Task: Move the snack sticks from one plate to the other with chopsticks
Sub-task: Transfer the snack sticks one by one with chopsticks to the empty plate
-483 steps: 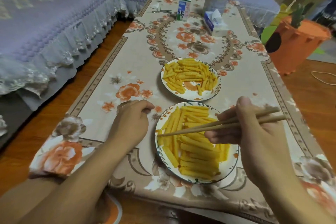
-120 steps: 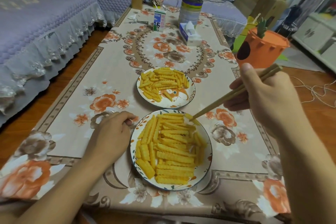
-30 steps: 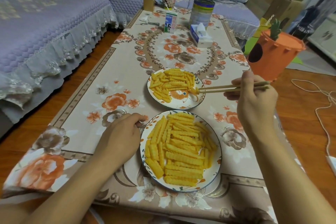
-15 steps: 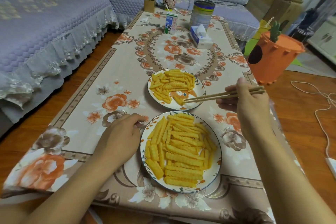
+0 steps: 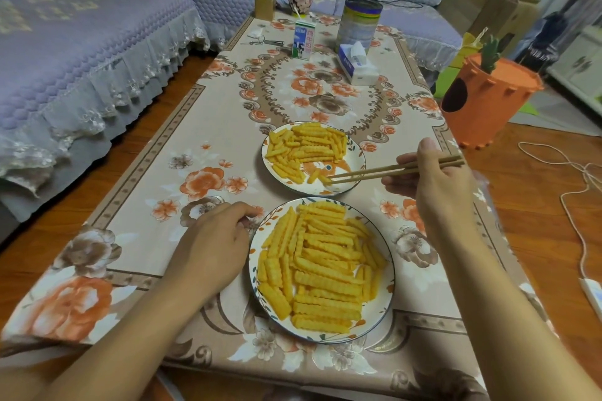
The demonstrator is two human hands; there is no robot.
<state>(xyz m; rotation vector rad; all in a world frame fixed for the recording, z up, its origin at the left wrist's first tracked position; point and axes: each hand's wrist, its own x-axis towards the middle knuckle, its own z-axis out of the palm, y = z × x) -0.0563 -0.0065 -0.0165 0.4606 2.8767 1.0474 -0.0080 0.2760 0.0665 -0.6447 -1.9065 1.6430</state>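
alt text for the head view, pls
A right hand holds chopsticks with their tips at a snack stick on the far plate. The left hand rests beside the fuller near plate on a floral tablecloth.

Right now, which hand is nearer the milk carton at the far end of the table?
Right. The right hand sits beside the far plate, closer to the milk carton; the left hand rests by the near plate.
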